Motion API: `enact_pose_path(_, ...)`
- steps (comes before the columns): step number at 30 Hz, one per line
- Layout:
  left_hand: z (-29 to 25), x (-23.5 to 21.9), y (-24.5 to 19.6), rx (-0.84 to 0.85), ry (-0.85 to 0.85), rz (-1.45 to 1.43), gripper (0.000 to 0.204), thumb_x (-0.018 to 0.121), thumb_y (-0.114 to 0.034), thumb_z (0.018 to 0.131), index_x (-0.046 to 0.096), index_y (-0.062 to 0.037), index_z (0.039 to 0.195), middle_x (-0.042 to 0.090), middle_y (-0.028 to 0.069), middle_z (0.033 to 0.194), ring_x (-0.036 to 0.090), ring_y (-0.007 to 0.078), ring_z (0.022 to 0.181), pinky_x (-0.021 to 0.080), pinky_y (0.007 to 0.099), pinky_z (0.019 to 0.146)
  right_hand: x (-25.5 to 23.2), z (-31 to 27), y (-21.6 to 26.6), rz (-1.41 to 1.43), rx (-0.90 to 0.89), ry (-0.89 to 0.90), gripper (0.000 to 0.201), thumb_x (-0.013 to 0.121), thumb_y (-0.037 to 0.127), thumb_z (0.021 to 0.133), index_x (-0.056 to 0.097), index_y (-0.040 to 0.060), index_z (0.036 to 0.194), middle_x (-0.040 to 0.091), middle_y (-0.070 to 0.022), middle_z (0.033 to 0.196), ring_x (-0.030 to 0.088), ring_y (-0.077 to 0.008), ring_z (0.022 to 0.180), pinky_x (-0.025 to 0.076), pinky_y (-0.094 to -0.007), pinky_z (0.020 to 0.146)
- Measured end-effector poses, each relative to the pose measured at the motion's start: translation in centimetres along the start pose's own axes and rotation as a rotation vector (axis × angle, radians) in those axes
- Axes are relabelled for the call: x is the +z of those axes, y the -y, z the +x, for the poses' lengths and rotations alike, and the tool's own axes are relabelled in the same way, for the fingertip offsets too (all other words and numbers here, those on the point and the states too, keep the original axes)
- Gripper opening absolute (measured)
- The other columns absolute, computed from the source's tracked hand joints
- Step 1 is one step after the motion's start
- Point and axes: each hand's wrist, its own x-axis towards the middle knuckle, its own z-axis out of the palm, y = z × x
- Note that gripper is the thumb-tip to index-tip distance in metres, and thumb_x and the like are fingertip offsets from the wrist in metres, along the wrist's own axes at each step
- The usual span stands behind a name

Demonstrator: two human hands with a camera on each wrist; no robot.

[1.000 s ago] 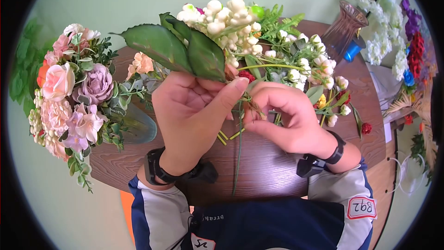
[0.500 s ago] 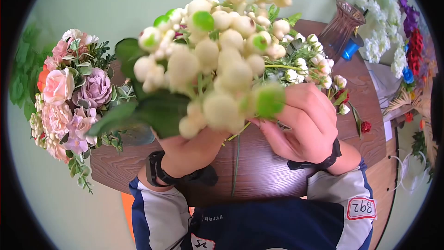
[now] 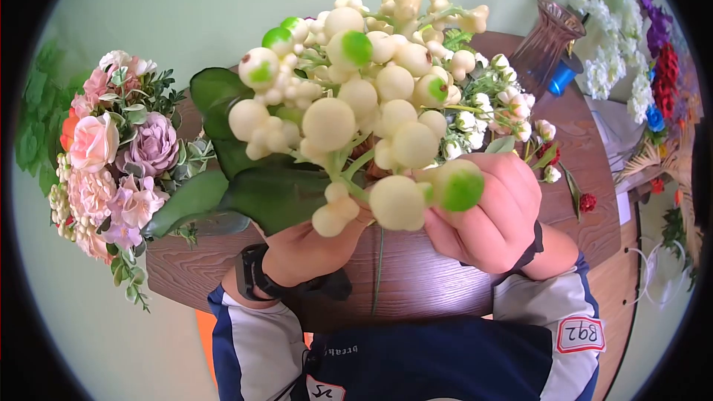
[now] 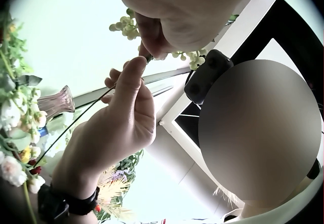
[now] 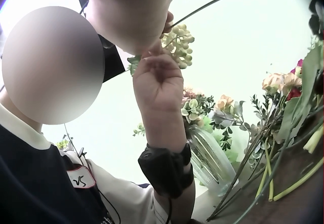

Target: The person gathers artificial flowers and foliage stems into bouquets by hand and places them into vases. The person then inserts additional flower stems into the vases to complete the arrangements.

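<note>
A bunch of cream and green berries (image 3: 364,100) with large green leaves (image 3: 278,193) tilts toward the head camera and covers the fingertips. Beneath it the left hand (image 3: 316,251) grips its stem; in the right wrist view the left hand (image 5: 159,87) is curled just below the berries (image 5: 179,46). The right hand (image 3: 494,215) is close on the other side, fingers bent. In the left wrist view the right hand (image 4: 121,115) pinches a thin dark stem (image 4: 76,120), its fingertips meeting those of the left hand (image 4: 177,16).
Pink and purple flowers (image 3: 111,148) stand in a vase at the left. White blossoms (image 3: 512,100), a ribbed glass vase (image 3: 548,41) and a blue object (image 3: 563,76) are at the right of the wooden table (image 3: 431,275). A thin green stem (image 3: 379,271) crosses its front.
The berry bunch has tipped from upright toward the head camera, now covering the fingertips. Over the last half second it shifted slightly right, and the right hand moved a little down.
</note>
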Motion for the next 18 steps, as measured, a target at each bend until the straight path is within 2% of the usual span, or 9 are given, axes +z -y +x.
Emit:
enact_pose_path(4,0.4,0.2,0.4,0.081,0.048,0.095,0.047,0.058,0.013,0.075,0.04,0.0069,0.117,0.058,0.0168,0.09,0.062,0.0195,0.069,0.047,0.0212,0.043,0.0,0.0,-0.1,0.095,0.065,0.025,0.024,0.074,0.012,0.059,0.064,0.0005,0.078,0.057,-0.0038,0.069,0.052,-0.0137,0.055,0.031,-0.0234,0.044)
enact_pose_path(6,0.6,0.6,0.6,-0.003,0.009,-0.36,0.046,0.059,0.011,0.076,0.04,0.0064,0.118,0.058,0.0169,0.088,0.063,0.0215,0.071,0.047,0.0216,0.042,0.0,0.1,-0.2,0.138,0.09,0.046,0.023,0.073,0.011,0.059,0.064,0.0005,0.077,0.057,-0.0041,0.069,0.052,-0.0139,0.054,0.03,-0.0237,0.044)
enact_pose_path(9,0.6,0.7,0.6,0.038,-0.001,-0.304,0.046,0.06,0.01,0.077,0.041,0.0061,0.118,0.058,0.0166,0.088,0.064,0.0224,0.072,0.047,0.0217,0.041,0.0,0.2,-0.3,0.232,0.135,0.07,0.02,0.072,0.008,0.06,0.064,0.0006,0.077,0.059,-0.0049,0.071,0.052,-0.0149,0.054,0.032,-0.0246,0.043)
enact_pose_path(12,0.8,1.0,0.3,0.026,-0.036,-0.378,0.045,0.06,0.01,0.076,0.042,0.0063,0.117,0.058,0.0167,0.089,0.064,0.0223,0.071,0.047,0.0216,0.041,0.2,0.2,-0.2,0.347,0.243,0.035,0.019,0.072,0.006,0.061,0.063,0.0006,0.077,0.06,-0.0059,0.072,0.053,-0.0169,0.054,0.037,-0.0259,0.045)
enact_pose_path(14,0.8,1.0,0.3,0.018,-0.042,-0.403,0.044,0.059,0.01,0.076,0.042,0.0063,0.116,0.058,0.0165,0.089,0.064,0.0221,0.071,0.046,0.0216,0.041,0.1,0.5,0.0,0.49,0.369,0.04,0.013,0.069,0.001,0.066,0.062,0.0002,0.077,0.06,-0.0081,0.073,0.055,-0.0193,0.056,0.042,-0.0263,0.049)
enact_pose_path(15,0.7,1.0,0.3,0.009,-0.048,-0.427,0.043,0.059,0.01,0.076,0.043,0.0062,0.115,0.058,0.0162,0.089,0.064,0.0219,0.07,0.046,0.0215,0.041,0.1,0.4,0.2,0.49,0.369,0.041,0.013,0.069,0.001,0.066,0.062,0.0002,0.077,0.06,-0.0081,0.073,0.055,-0.0193,0.056,0.042,-0.0263,0.049)
enact_pose_path(16,0.7,1.1,0.1,0.008,-0.048,-0.428,0.043,0.059,0.01,0.076,0.043,0.0062,0.115,0.058,0.0162,0.089,0.064,0.0219,0.07,0.046,0.0215,0.041,0.1,0.4,0.3,0.605,0.483,0.063,0.009,0.067,0.0,0.069,0.062,-0.0004,0.077,0.06,-0.0089,0.073,0.056,-0.0191,0.058,0.043,-0.026,0.051)
enact_pose_path(17,0.7,1.4,-0.2,-0.045,-0.093,-0.48,0.042,0.059,0.009,0.076,0.043,0.0062,0.115,0.058,0.0158,0.089,0.064,0.0215,0.069,0.046,0.0215,0.042,0.1,0.3,0.4,0.719,0.598,0.086,0.005,0.065,-0.001,0.073,0.061,-0.0009,0.077,0.061,-0.0097,0.073,0.057,-0.0188,0.06,0.044,-0.0257,0.052)
enact_pose_path(18,0.7,1.5,-0.4,-0.098,-0.138,-0.531,0.04,0.059,0.009,0.076,0.044,0.0061,0.114,0.058,0.0154,0.09,0.063,0.0212,0.069,0.046,0.0214,0.042,0.1,0.3,0.4,0.72,0.599,0.086,0.005,0.065,-0.001,0.073,0.061,-0.0009,0.077,0.061,-0.0097,0.073,0.057,-0.0188,0.06,0.044,-0.0257,0.052)
